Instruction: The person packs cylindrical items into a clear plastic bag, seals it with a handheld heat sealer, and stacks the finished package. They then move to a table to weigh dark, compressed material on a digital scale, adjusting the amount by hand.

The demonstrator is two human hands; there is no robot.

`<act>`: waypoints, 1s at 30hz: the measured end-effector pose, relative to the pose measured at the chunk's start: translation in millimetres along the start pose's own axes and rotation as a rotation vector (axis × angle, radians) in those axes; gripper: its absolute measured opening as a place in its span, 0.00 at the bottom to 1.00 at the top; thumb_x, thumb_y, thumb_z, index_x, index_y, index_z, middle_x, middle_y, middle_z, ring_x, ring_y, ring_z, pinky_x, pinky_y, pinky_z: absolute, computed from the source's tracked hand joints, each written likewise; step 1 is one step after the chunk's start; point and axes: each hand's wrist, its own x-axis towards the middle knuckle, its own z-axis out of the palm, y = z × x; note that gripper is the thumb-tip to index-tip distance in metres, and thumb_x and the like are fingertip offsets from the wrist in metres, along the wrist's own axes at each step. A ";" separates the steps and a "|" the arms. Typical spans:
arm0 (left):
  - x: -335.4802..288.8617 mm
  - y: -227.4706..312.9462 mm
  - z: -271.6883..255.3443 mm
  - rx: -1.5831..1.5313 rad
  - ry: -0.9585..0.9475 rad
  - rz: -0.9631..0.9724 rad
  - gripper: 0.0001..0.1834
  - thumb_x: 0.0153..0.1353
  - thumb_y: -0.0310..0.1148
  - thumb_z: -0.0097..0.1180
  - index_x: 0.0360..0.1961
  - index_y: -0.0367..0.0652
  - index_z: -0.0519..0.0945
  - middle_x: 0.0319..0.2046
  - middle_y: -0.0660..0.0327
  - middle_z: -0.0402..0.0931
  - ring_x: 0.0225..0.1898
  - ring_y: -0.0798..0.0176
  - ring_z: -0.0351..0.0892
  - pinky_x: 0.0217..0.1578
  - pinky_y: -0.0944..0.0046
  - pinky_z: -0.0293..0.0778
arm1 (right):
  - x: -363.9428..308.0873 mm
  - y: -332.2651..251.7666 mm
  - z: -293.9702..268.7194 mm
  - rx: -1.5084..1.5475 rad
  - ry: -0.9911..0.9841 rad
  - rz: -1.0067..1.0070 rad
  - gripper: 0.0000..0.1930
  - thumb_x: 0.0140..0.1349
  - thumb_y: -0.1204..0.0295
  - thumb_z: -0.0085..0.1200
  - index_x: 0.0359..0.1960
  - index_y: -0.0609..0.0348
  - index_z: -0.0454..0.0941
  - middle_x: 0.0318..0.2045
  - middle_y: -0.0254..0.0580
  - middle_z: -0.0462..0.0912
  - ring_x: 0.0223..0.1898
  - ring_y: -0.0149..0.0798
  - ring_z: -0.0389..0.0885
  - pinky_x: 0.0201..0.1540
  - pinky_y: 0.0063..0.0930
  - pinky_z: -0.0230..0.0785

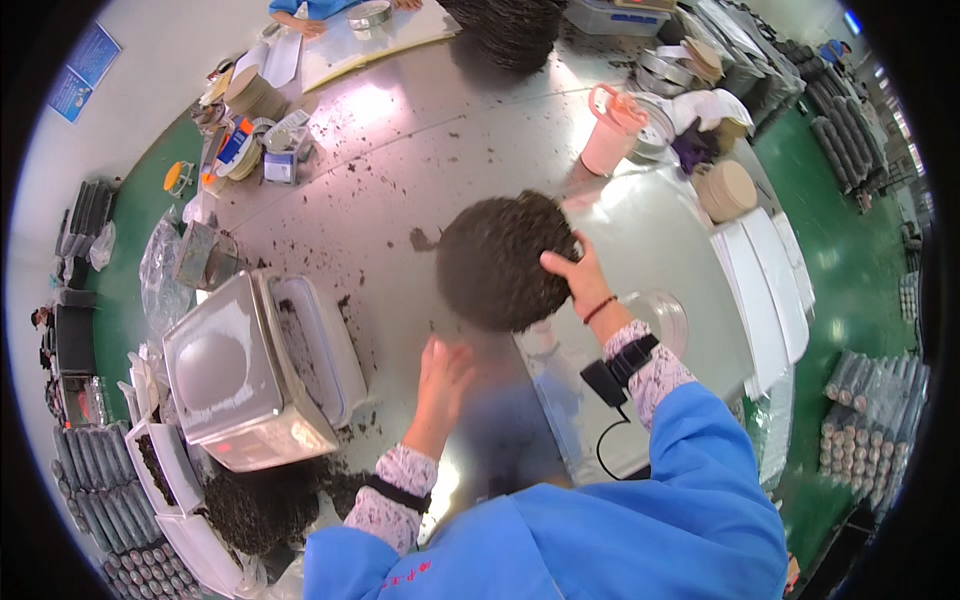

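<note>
A dark, round cake of rough, pressed leaf-like material (495, 265) is over the middle of the metal table. My right hand (580, 272) grips its right edge, thumb on top and fingers around the side. My left hand (441, 385) is just below and left of the cake, apart from it, with fingers stretched out and somewhat blurred. Nothing shows in that hand. A small dark clump (422, 240) lies by the cake's left side, and loose dark crumbs are scattered over the tabletop (385, 165).
On the left, a steel-topped scale (222, 350) stands beside a white plastic tub (350, 375). Dark loose material (255, 505) is heaped below it. A pink bottle (610, 140) and white sheets (765, 290) are at right. Across the table, another person's hand (305, 25) rests near a metal ring (369, 14).
</note>
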 end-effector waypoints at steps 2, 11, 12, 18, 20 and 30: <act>16.8 -8.5 -24.3 0.123 -0.069 -0.023 0.29 0.70 0.44 0.47 0.66 0.43 0.57 0.54 0.56 0.71 0.56 0.56 0.70 0.54 0.53 0.67 | 75.1 -5.8 -6.6 0.102 0.101 -0.100 0.47 0.46 0.77 0.70 0.66 0.65 0.51 0.54 0.49 0.72 0.51 0.40 0.74 0.55 0.35 0.69; -18.4 -85.0 -145.1 0.299 0.173 -0.355 0.23 0.70 0.41 0.46 0.61 0.39 0.65 0.50 0.55 0.75 0.53 0.60 0.74 0.55 0.57 0.67 | 277.1 70.5 -11.3 -0.262 0.773 -0.145 0.61 0.43 0.52 0.73 0.68 0.73 0.42 0.68 0.64 0.52 0.68 0.55 0.54 0.70 0.39 0.48; -21.0 -95.3 -152.2 0.292 0.141 -0.368 0.24 0.70 0.42 0.47 0.61 0.39 0.65 0.50 0.55 0.75 0.53 0.60 0.74 0.55 0.57 0.67 | 287.9 74.4 -22.5 -0.230 0.742 -0.119 0.62 0.44 0.50 0.71 0.68 0.73 0.41 0.68 0.64 0.51 0.69 0.55 0.53 0.70 0.39 0.47; -51.5 -102.2 -146.2 0.480 0.015 -0.431 0.26 0.65 0.43 0.53 0.59 0.40 0.68 0.48 0.55 0.77 0.49 0.59 0.78 0.51 0.59 0.70 | 247.6 81.0 -30.2 -0.273 0.503 -0.198 0.47 0.55 0.51 0.62 0.65 0.73 0.53 0.64 0.64 0.61 0.65 0.55 0.61 0.66 0.39 0.53; -69.8 -105.6 -159.0 0.605 -0.047 -0.458 0.28 0.66 0.45 0.52 0.61 0.40 0.66 0.50 0.56 0.76 0.52 0.61 0.76 0.53 0.59 0.68 | 198.3 88.6 -21.9 -0.286 0.330 -0.144 0.33 0.59 0.61 0.57 0.61 0.69 0.62 0.58 0.59 0.69 0.59 0.54 0.67 0.62 0.38 0.58; -174.2 -224.7 -384.2 1.036 0.013 -0.071 0.27 0.62 0.51 0.52 0.50 0.36 0.73 0.32 0.46 0.79 0.33 0.49 0.79 0.38 0.54 0.73 | -119.0 167.5 -4.5 -0.923 -1.003 0.174 0.18 0.60 0.66 0.56 0.48 0.63 0.73 0.33 0.45 0.81 0.33 0.41 0.82 0.37 0.36 0.74</act>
